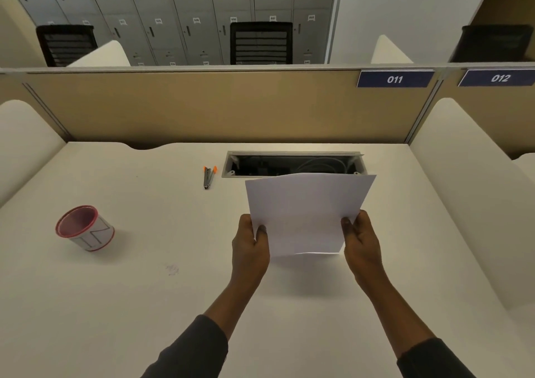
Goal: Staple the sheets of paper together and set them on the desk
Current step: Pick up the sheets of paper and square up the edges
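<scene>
Both hands pinch the sheets of paper (307,212) along their side edges: my left hand (251,247) grips the left edge with the thumb on top, and my right hand (362,241) does the same on the right. I hold the sheets raised above the desk (144,305), tilted up toward me, with the top edge bowing a little.

As I judge it, the step in hand is squaring the sheets before stapling. To do it well I should loosen the pinch slightly, tap the bottom edge on the desk so the corners line up, then keep one hand clamped near a corner while the other goes for the stapler (209,177), which lies at about eleven o'clock from the paper, well apart and untouched.

At nine o'clock, far to the left, stands a red-rimmed cup (85,228), upright and, as far as I can see in, empty. At twelve o'clock, just behind the paper, an open cable tray (292,154) is sunk into the desk with dark cables inside.
</scene>
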Demonstrator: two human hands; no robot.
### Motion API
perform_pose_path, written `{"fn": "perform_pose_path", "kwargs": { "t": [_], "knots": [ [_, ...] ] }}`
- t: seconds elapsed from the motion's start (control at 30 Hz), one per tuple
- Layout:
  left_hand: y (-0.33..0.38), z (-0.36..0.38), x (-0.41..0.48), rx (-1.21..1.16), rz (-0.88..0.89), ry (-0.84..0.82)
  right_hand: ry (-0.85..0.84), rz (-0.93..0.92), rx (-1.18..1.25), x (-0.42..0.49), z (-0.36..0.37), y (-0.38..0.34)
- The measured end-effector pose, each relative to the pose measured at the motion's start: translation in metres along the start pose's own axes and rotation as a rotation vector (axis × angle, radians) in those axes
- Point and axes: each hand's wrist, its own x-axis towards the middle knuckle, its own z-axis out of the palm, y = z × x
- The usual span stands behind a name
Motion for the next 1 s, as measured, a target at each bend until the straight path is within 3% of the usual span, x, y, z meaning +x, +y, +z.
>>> {"fn": "perform_pose_path", "kwargs": {
  "t": [0.2,0.43,0.87,1.0],
  "knots": [
    [0.050,-0.030,0.020,0.136,0.404,0.189,0.004,-0.088,-0.080,-0.004,-0.015,-0.008],
    [0.076,-0.045,0.043,0.239,0.618,0.213,-0.009,-0.034,-0.051,-0.016,-0.026,-0.009],
    [0.068,-0.056,0.041,0.167,0.582,0.222,-0.014,0.053,-0.034,-0.029,-0.023,-0.014],
    [0.058,-0.063,0.044,0.016,0.279,0.144,-0.023,0.067,-0.008,-0.033,-0.017,-0.019]
  ]
}}
